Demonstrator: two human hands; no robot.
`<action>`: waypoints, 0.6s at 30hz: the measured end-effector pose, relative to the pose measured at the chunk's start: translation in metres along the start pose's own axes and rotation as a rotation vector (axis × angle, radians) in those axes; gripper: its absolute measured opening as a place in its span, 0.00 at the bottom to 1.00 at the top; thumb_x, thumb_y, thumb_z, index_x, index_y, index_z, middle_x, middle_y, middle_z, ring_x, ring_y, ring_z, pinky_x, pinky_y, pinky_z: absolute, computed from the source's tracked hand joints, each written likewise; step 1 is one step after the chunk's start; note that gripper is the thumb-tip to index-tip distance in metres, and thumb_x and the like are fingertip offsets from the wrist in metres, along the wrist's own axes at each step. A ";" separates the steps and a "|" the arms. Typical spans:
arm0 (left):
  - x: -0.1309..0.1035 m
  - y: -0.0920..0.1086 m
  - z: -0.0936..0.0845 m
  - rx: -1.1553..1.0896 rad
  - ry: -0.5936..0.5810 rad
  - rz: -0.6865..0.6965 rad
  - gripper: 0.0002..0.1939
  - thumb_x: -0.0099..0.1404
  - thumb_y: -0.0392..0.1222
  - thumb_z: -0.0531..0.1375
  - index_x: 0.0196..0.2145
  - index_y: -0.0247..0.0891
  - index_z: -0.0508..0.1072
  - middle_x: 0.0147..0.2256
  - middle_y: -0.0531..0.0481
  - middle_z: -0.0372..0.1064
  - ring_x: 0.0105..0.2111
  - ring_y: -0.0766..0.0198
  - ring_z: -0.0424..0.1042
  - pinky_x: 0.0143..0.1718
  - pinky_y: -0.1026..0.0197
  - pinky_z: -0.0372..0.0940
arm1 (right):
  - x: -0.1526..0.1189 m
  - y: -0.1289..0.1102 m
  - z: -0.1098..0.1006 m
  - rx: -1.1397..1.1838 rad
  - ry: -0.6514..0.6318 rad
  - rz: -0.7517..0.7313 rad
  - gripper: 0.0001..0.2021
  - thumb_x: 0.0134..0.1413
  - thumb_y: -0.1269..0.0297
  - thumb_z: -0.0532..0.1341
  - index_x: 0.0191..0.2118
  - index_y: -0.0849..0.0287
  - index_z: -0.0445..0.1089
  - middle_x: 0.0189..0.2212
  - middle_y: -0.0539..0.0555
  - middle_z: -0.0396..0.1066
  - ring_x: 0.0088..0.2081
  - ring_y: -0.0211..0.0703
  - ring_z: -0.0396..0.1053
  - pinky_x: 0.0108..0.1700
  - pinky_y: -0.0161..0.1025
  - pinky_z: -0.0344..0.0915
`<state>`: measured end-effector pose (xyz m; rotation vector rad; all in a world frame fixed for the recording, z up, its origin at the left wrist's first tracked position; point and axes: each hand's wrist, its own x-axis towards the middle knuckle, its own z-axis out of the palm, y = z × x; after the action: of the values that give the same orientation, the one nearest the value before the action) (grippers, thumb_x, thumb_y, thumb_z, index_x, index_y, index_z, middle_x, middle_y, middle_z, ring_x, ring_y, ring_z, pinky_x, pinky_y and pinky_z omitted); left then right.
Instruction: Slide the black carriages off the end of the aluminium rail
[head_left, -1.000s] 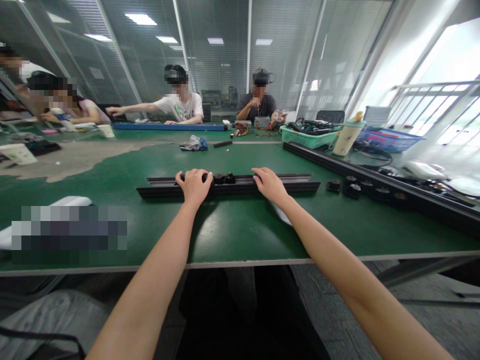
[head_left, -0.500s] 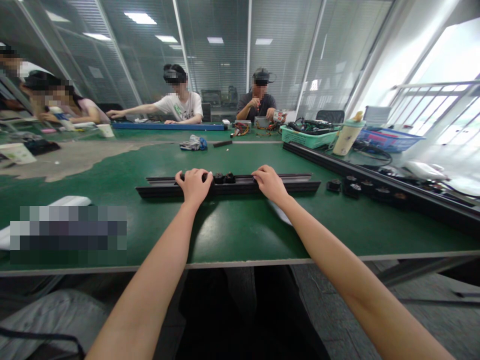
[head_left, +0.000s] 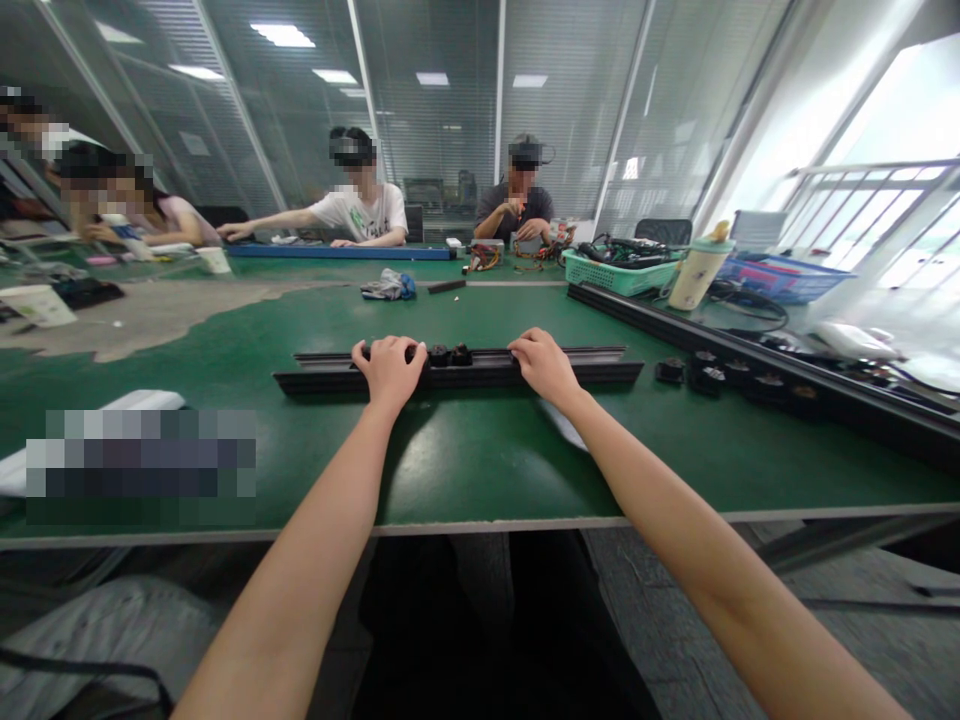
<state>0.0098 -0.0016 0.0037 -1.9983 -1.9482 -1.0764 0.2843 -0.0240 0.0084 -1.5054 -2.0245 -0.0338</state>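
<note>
A long black channel-shaped rail lies crosswise on the green table in front of me. Two small black parts sit in its trough, near the middle. My left hand is just left of them, its fingers curled down round more small black parts, mostly hidden by the hand. Further right, my right hand reaches into the trough with thumb and fingertips pinched together. What lies between those fingertips is hidden. Beneath my right wrist, a pale flat object shows partly.
Several loose black parts lie to the right, beside a longer black rail. Behind it stand a green basket of cables and a cream tumbler. A crumpled cloth lies beyond my hands. Several people sit around the table.
Almost nothing differs. My right hand has shifted very slightly along the rail, and the whole view has moved a little.
</note>
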 end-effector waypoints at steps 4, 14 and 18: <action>0.000 0.001 -0.001 -0.002 -0.004 -0.003 0.15 0.75 0.50 0.55 0.41 0.46 0.81 0.51 0.42 0.81 0.57 0.44 0.72 0.72 0.34 0.45 | 0.000 0.000 -0.001 0.001 -0.002 0.000 0.17 0.73 0.70 0.55 0.51 0.54 0.82 0.53 0.61 0.74 0.57 0.52 0.68 0.55 0.45 0.70; 0.000 0.000 -0.001 0.008 0.004 -0.001 0.15 0.75 0.50 0.55 0.41 0.47 0.81 0.50 0.43 0.81 0.56 0.43 0.72 0.71 0.34 0.45 | 0.000 -0.001 -0.003 0.009 -0.002 0.011 0.18 0.72 0.71 0.54 0.50 0.54 0.83 0.52 0.61 0.75 0.57 0.52 0.69 0.56 0.46 0.70; 0.000 0.000 -0.001 0.011 -0.003 -0.005 0.15 0.75 0.50 0.55 0.41 0.46 0.81 0.50 0.42 0.81 0.56 0.43 0.72 0.72 0.34 0.45 | -0.001 -0.002 -0.005 0.003 -0.004 0.016 0.17 0.72 0.71 0.55 0.50 0.55 0.83 0.53 0.61 0.75 0.57 0.52 0.69 0.56 0.46 0.70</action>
<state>0.0093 -0.0021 0.0043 -1.9913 -1.9574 -1.0616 0.2846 -0.0276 0.0127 -1.5212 -2.0147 -0.0212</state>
